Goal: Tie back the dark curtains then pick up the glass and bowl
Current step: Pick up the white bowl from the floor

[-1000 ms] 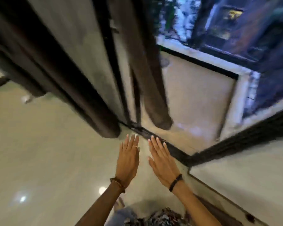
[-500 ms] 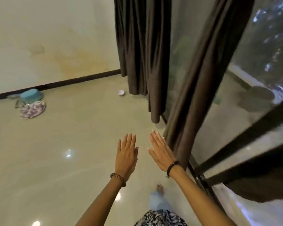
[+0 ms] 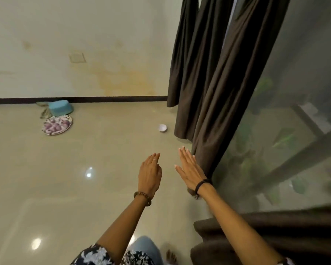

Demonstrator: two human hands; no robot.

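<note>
Both hands out in front, palms down, fingers straight and close together, nothing held. Left hand (image 3: 150,174) over bare floor (image 3: 84,188), clear of any cloth. Right hand (image 3: 188,169) just beside the hem of the nearest dark curtain panel (image 3: 229,92), fingertips (image 3: 182,151) at its lower edge; touching or only overlapping in view, cannot tell.

Relation that matters: nearest panel hanging loose to the right of and ahead of the hands, long axis running from the floor up and away along the glass door (image 3: 294,111), tilted in this wide-angle view. No tie-back seen on it. Right hand clearly the nearer; left would have to cross over to help gather. Further panels (image 3: 187,64) behind it toward the corner, also hanging free. More dark fabric (image 3: 275,236) bunched low at the right edge by the right forearm, arrangement unclear.

Beyond the fingertips, straight ahead and near the curtain foot: small white bowl (image 3: 162,128) upright on the floor, well apart from both hands. Farther left by the wall: patterned plate (image 3: 57,124) and a blue basin (image 3: 60,109) turned over. No glass made out with any certainty.

Judgement: tying step not yet done, curtain first, gathered with the right hand sweeping in from the hem side; bowl afterwards, a few steps forward.
</note>
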